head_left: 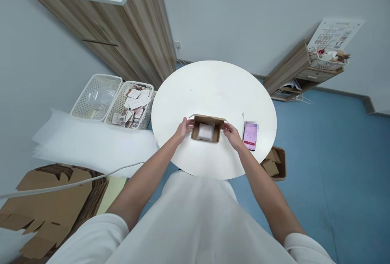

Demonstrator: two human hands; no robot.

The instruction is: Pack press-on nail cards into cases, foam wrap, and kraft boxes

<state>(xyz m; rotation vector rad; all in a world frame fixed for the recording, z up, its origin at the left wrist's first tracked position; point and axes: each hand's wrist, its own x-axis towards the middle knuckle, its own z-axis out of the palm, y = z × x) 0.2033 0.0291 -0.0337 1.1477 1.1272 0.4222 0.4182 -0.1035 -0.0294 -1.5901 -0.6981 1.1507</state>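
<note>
A small open cardboard box (pixel 216 133) sits on the round white table (pixel 213 89), near its front edge. Inside it lies a white wrapped packet (pixel 205 131). My left hand (pixel 183 128) grips the box's left side, fingers curled on the wall. On the opposite side, my right hand (pixel 232 135) holds the right wall the same way. The box's lid flap stands open at the back.
A phone (pixel 250 135) lies on the table right of the box. Two white baskets (pixel 96 95) (pixel 133 104) stand at the left, one holding several cards. Flat cardboard blanks (pixel 51 203) lie lower left. A carton of small boxes (pixel 275 163) sits on the blue floor.
</note>
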